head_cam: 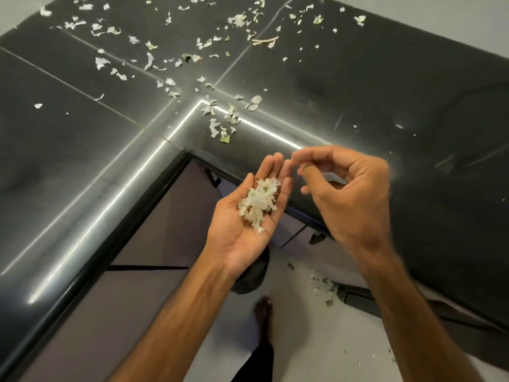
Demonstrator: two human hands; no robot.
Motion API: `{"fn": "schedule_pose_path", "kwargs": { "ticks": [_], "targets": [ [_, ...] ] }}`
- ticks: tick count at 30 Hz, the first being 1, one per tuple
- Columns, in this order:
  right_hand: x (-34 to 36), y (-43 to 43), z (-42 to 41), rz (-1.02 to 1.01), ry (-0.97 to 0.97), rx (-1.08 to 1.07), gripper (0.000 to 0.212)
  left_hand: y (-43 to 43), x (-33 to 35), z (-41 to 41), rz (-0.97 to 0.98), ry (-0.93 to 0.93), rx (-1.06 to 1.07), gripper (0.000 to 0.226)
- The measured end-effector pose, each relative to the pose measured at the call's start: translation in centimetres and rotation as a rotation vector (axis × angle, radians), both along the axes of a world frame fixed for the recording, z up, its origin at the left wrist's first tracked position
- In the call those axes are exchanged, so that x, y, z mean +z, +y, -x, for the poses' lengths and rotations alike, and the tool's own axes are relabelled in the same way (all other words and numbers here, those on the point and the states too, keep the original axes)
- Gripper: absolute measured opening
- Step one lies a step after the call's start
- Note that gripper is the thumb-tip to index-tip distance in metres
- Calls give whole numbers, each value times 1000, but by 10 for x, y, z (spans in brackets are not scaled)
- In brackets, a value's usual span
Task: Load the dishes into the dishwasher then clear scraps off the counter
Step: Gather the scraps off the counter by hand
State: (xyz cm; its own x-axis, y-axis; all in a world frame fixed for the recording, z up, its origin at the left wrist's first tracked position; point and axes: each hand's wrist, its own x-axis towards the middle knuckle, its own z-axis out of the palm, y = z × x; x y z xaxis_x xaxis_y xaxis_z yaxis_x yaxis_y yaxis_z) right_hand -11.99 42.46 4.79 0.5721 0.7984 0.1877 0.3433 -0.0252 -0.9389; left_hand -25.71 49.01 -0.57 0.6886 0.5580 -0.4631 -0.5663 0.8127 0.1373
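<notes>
Dark L-shaped bench (82, 166) strewn with scraps, 2 hands over its inner corner.

Bench fills most of the view. Grey cabinet fronts (154, 230) sit under its edge, pale floor (303, 334) below with a bare foot (263, 310). Left hand (237, 241) is palm up, fingers straight and relaxed, carrying a pile of scraps (259, 202). Right hand (355, 194) is just beside the left fingertips, fingers curled toward the thumb, blurred; cannot tell if it pinches anything. Loose scraps (220, 122) lie scattered across the far bench and near the corner. A few floor bits (322, 282) lie by the cabinet base.
</notes>
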Motion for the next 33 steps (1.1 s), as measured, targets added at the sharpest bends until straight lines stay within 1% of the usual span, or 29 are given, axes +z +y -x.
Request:
{"fn": "schedule_pose_path", "kwargs": {
  "ticks": [7, 11, 14, 18, 20, 23, 26, 27, 31, 33],
  "targets": [
    [-46, -50, 72, -32, 188, 57, 15, -56, -29, 81, 78, 9, 83, 35],
    [-91, -86, 105, 13, 393, -13, 15, -87, -79, 110, 135, 43, 105, 34],
    [-125, -108, 121, 85, 490, -84, 15, -98, -130, 126, 173, 84, 111, 32],
    [-164, -122, 135, 137, 555, -161, 17, -83, -210, 134, 224, 252, 158, 34],
    [-180, -122, 139, 151, 577, -180, 17, -69, -248, 135, 221, 338, 219, 40],
    [-203, -113, 139, 158, 585, -189, 16, -53, -299, 134, 169, 427, 260, 53],
    [-223, -101, 132, 142, 592, -186, 16, -42, -346, 129, 58, 587, 253, 60],
    [-227, -99, 129, 132, 597, -179, 16, -39, -358, 126, 21, 620, 247, 59],
    [-241, -96, 116, 119, 600, -160, 15, -27, -395, 113, -104, 794, 213, 42],
    [-245, -99, 110, 112, 602, -160, 15, -20, -409, 108, -112, 866, 221, 43]
  ]
}}
